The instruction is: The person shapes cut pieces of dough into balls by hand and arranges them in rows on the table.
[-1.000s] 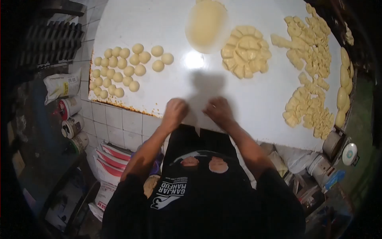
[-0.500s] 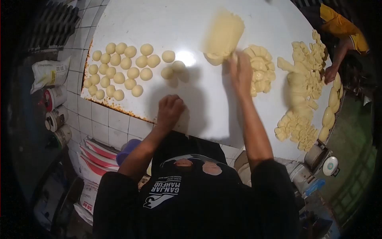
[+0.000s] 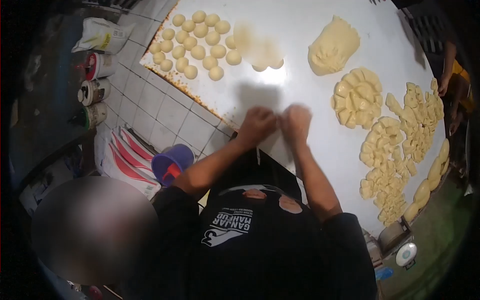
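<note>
My left hand (image 3: pixel 258 124) is curled over the near edge of the white table (image 3: pixel 305 92), fingers bent under. Close beside it on the right is my right hand (image 3: pixel 296 122), also curled and slightly smeared by motion. What either palm covers is hidden. Beyond them to the left lie many round dough balls (image 3: pixel 198 51), a few lost in a blurred patch. Farther right sit a large lump of dough (image 3: pixel 335 46) and a round cluster of cut dough pieces (image 3: pixel 357 98).
More cut dough pieces (image 3: pixel 382 145) spread along the table's right side, beside long smooth dough loaves (image 3: pixel 422 192). Another person's hand (image 3: pixel 443 86) is at the far right edge. A purple bucket (image 3: pixel 172 162), sacks (image 3: pixel 131 162) and lidded tubs (image 3: pixel 94 92) stand left below.
My right hand has come from the cut dough pieces to beside my left hand. The camera view has turned, shifting the table. The large dough lump, blurred before, now shows clearly.
</note>
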A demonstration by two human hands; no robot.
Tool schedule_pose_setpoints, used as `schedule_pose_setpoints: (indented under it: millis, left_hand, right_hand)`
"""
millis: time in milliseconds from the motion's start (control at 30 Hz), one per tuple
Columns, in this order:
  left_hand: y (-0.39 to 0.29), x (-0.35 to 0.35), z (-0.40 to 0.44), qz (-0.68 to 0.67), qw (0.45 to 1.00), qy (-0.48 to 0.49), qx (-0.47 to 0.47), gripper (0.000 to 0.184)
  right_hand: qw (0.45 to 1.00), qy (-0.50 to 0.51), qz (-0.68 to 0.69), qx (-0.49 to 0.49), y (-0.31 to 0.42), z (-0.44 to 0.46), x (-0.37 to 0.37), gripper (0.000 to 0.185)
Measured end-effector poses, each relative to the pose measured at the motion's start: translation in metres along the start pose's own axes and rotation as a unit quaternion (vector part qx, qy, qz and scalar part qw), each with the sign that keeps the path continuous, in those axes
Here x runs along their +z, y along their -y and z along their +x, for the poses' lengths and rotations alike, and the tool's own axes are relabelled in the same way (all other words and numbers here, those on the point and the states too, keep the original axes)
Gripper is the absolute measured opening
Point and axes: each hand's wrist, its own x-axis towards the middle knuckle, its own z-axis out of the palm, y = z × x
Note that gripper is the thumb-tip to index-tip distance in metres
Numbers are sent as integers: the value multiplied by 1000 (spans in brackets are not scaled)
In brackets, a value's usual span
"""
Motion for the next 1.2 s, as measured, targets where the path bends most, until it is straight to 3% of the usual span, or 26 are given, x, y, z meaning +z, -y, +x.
schedule_pose_setpoints:
  millis: [33,100,133,200,233,267,333,367,400,467,500,567,600,667,700,733,800,833,900,933,1000,1033,1067,1100,1167,1200]
  left_hand:
    - [16,-6,-10,9,1000,-7,6,19]
    - [54,-34,-34,-37,991,81,100,21]
    - [62,-37,-25,-28,993,76,91,21]
    - [70,-27,1,109,992,-65,7,21]
    - [52,-20,14,99,992,-56,-61,19]
    - [36,-13,1,97,991,-60,-70,19]
    - [17,-7,-14,14,999,-31,7,19]
    - [27,-11,-32,-3,997,-51,60,19]
    - [43,-26,-44,-16,997,-25,73,19]
    - [60,-57,-40,33,996,-5,78,21]
    - [51,-62,-34,20,997,-6,73,21]
    - [35,-66,-13,28,998,-2,-63,26]
    - [36,-66,-18,21,998,-7,-67,26]
    - [39,-72,-44,2,1000,3,20,32]
    - [60,-75,-53,-20,998,8,62,36]
    - [73,-88,-53,-25,997,11,73,36]
    - [93,-110,-47,-63,997,18,-39,35]
    - [96,-135,-29,-38,996,-61,-51,30]
    - [153,-156,-35,105,989,-95,34,35]
    - [153,-166,-23,243,968,-54,-13,47]
    - [140,-171,-9,317,948,-14,-13,54]
    - [130,-169,3,341,940,-4,-5,56]
    - [111,-163,10,262,964,-35,1,56]
    - [91,-156,13,185,981,-59,2,55]
    - [46,-110,25,-26,999,12,-39,53]
    - [17,-81,28,-108,981,81,-139,46]
  right_hand:
    - [996,-11,24,-83,-1,-25,-2,28]
    - [994,27,34,-97,-48,-37,-15,29]
    - [991,81,44,-93,-61,-40,-13,30]
    - [988,-120,6,-100,-28,-3,-40,29]
    - [990,-135,29,-17,-15,9,-35,25]
    - [991,-127,26,-23,-6,-4,-26,25]
    - [987,-130,88,-45,5,-30,-14,25]
    - [978,-149,63,-129,6,-50,-24,31]
    - [978,-149,54,-138,4,-45,-32,31]
    - [999,-23,37,21,2,-49,-49,43]
    - [998,15,45,39,10,-23,-59,49]
    - [992,29,112,55,82,45,-88,51]
    - [974,-9,222,52,124,73,-91,47]
    - [962,-138,237,-20,144,101,-24,43]
    - [974,-135,135,-119,152,117,-9,49]
    - [978,-142,105,-113,168,115,-11,52]
    - [975,-109,193,5,169,77,-6,44]
    - [981,-91,170,-13,154,50,-2,39]
    - [985,-64,157,6,130,-13,-6,31]
    - [991,-38,129,-3,101,-46,-11,29]
    - [990,-71,96,71,25,-104,-15,32]
    - [969,-116,85,203,-3,-110,-32,34]
    - [928,-148,82,331,-27,-114,-47,37]
    - [924,-193,59,325,-50,-112,-57,39]
    - [923,-261,13,284,-83,-84,-75,41]
    - [926,-284,-11,247,-91,-69,-84,40]
